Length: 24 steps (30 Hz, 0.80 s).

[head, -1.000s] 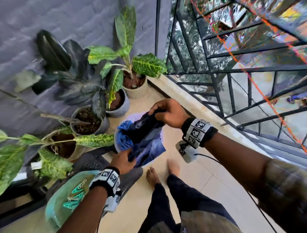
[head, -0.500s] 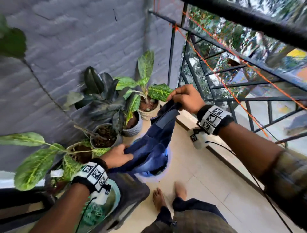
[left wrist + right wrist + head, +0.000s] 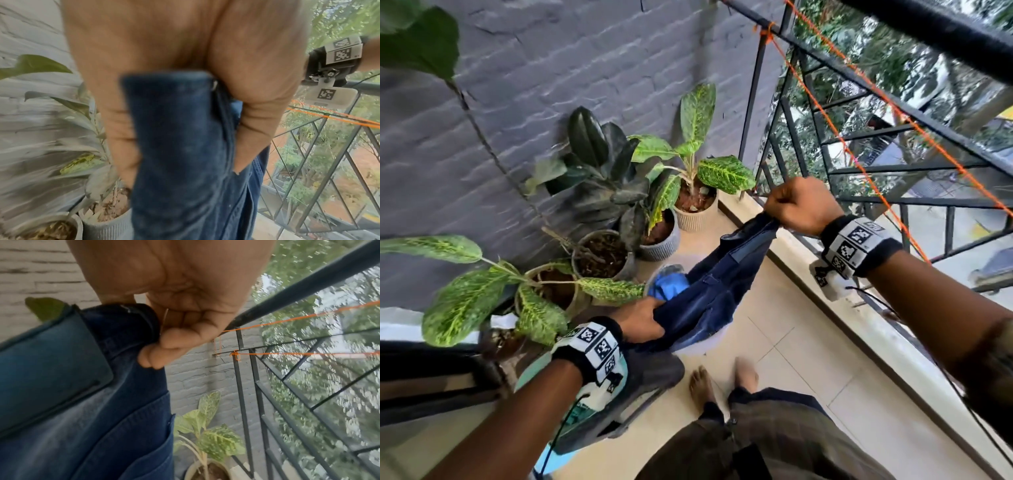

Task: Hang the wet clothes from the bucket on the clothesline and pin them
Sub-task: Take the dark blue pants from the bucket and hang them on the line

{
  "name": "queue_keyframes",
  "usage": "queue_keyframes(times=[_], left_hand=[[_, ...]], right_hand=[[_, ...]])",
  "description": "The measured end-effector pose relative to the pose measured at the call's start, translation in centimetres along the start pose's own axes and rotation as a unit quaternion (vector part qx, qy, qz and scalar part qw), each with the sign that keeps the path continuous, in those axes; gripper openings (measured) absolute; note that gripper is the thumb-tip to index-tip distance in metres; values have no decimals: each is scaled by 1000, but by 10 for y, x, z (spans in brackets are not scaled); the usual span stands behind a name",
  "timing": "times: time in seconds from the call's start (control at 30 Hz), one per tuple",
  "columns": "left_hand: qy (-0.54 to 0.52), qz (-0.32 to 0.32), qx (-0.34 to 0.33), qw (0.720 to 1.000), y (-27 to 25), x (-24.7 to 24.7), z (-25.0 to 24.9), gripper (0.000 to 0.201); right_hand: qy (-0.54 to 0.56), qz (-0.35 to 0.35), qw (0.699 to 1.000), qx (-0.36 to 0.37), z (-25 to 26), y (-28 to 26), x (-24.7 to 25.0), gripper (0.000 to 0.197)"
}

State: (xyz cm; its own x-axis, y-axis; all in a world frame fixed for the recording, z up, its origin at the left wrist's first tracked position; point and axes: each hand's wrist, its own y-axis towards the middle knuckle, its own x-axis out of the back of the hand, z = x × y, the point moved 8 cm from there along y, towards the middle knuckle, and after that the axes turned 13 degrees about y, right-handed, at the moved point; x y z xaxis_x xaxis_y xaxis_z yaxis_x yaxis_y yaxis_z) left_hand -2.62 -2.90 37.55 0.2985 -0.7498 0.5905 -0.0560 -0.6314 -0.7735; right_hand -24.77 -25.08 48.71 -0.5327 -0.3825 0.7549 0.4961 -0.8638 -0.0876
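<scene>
Both hands hold the dark blue jeans (image 3: 717, 287) stretched above the bucket (image 3: 709, 342): the right hand (image 3: 799, 205) grips one end up near the orange clothesline (image 3: 859, 150), the left hand (image 3: 642, 318) clutches the lower end beside the potted plants (image 3: 619, 219)

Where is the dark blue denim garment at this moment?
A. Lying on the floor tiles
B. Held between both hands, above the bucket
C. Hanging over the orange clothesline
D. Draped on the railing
B: the right hand and the left hand each grip an end of the denim garment, off the clothesline.
</scene>
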Motion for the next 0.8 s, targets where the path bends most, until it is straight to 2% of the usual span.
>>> queue_keyframes(times=[0.07,0.2,0.3,0.37,0.5,0.6,0.7,0.8], left_hand=[[22,-64,13,998,1,11,4,26],[44,-179,29,982,-9,51,8,11],[34,-251,41,966,-21,86,8,20],[20,-289,43,956,-28,108,8,23],[-36,-337,47,940,-47,150,10,26],[-99,-361,19,927,-68,195,12,31],[-142,-417,2,898,-108,253,0,35],[-133,-457,-30,879,-147,299,-13,29]], right_hand=[[-63,16,998,-3,-13,-2,-3,28],[-122,48,991,-37,-39,-11,-5,21],[-140,52,985,-91,-55,-16,-3,23],[-118,51,988,-90,-61,-18,-3,22],[54,37,993,-94,-59,-15,10,17],[139,-11,989,-51,-28,4,42,17],[275,-93,957,-16,18,23,96,16],[369,-182,911,32,57,31,147,27]])
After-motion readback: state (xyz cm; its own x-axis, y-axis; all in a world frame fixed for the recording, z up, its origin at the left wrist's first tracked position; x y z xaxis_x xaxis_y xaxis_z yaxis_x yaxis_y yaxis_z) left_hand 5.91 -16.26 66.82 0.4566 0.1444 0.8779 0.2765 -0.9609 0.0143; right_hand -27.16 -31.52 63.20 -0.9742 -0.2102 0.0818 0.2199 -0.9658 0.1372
